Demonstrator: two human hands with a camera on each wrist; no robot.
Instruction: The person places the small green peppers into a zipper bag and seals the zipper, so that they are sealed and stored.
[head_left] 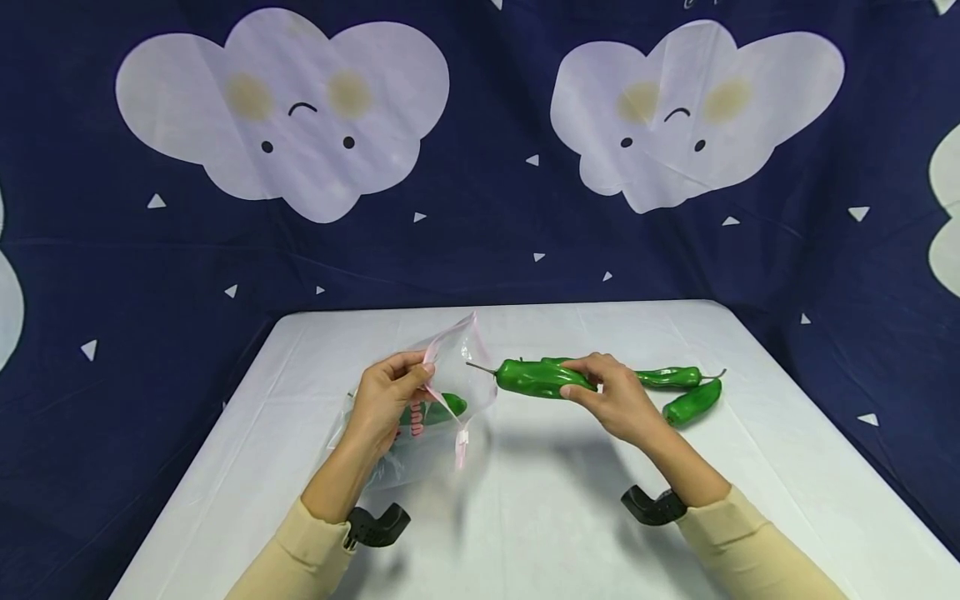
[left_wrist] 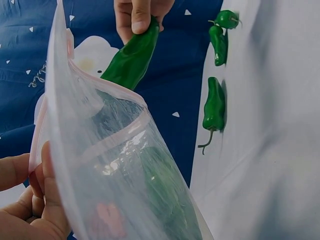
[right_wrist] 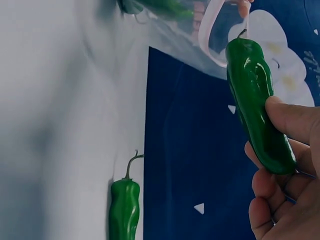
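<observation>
My left hand [head_left: 386,396] pinches the pink-edged rim of a clear plastic zip bag [head_left: 397,471], left of the table's middle. The bag's mouth gapes toward the right. Inside lies a green pepper [head_left: 453,404], partly hidden by my hand and blurred by the plastic [left_wrist: 167,190]. My right hand [head_left: 618,400] holds another long green pepper [head_left: 536,377] by its lower end, between thumb and fingers. That pepper's stem points left at the bag's opening. In the left wrist view its stem end is behind the bag's rim; whether it has entered cannot be told.
On the white table [head_left: 540,517], beyond and right of my right hand, lie a long green pepper [head_left: 667,377] and a shorter green pepper [head_left: 693,402]. One more pepper [head_left: 555,360] shows partly behind the held one. A dark blue cloud-print cloth [head_left: 495,250] hangs behind the table.
</observation>
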